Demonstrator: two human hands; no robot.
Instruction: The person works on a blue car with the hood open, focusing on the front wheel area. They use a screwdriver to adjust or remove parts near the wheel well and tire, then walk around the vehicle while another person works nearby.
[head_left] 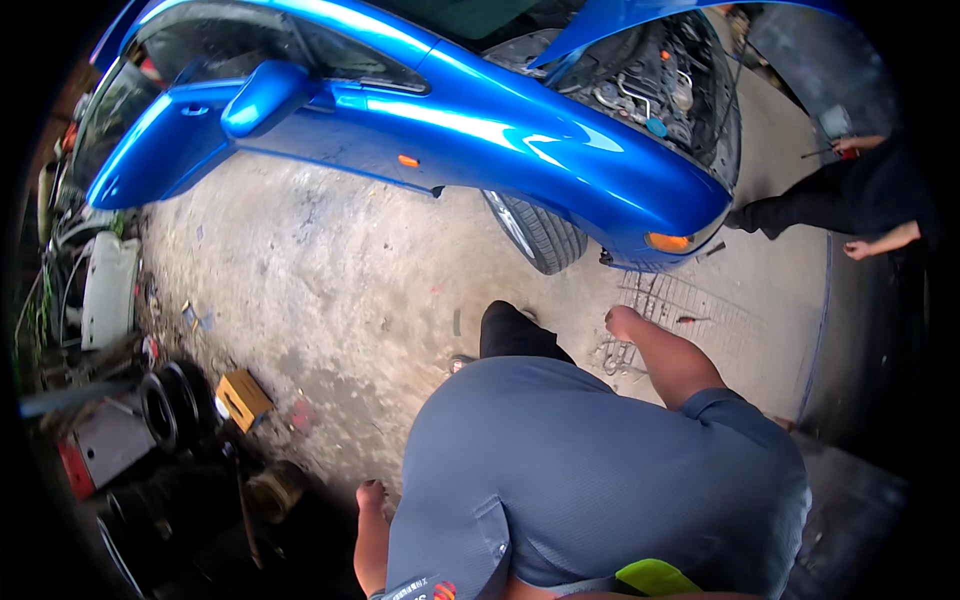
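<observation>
My right hand (pixel 622 323) hangs in front of my body with its fingers curled in, and I see nothing in it. Beyond it stands a blue car (pixel 600 165), its front wheel (pixel 540 232) on the ground a little farther off to the left. At my left side, low down, my left hand (pixel 371 493) also has curled fingers, small and dark in the view, with no object visible in it. Neither hand touches the car. A small red-handled tool (pixel 690 320) lies on the floor to the right of my right hand.
The hood is raised over the engine bay (pixel 650 95), and a car door (pixel 165 135) hangs open at far left. Another person (pixel 840 195) stands at the right. Tires (pixel 175 405), a yellow box (pixel 243 400) and a loose pale panel (pixel 110 290) line the left side.
</observation>
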